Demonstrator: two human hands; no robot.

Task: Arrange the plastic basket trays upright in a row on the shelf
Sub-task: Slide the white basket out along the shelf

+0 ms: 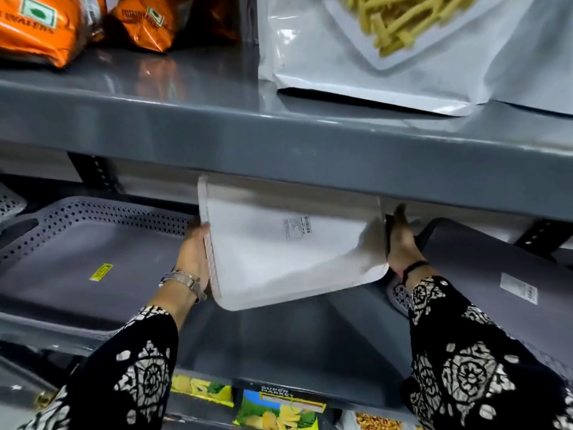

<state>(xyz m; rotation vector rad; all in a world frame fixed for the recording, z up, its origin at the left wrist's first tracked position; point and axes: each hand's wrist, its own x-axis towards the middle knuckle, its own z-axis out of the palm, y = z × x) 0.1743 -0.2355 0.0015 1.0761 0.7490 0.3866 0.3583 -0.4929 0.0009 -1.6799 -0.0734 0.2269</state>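
Observation:
A white plastic basket tray [279,252] with a small barcode label is held tilted in the middle shelf bay, its top edge hidden under the upper shelf. My left hand [195,252] grips its left edge. My right hand [401,240] presses against its right edge. A grey perforated basket tray [93,246] lies flat on the shelf to the left, with a yellow sticker. Another grey tray [483,274] with a white label leans at the right, partly behind my right sleeve.
The grey upper shelf [279,144] overhangs the bay and carries orange snack bags [34,26] and a white pouch of sticks [403,41]. The middle shelf floor [279,346] shows bare below the white tray. Snack packets [276,411] sit on the shelf beneath.

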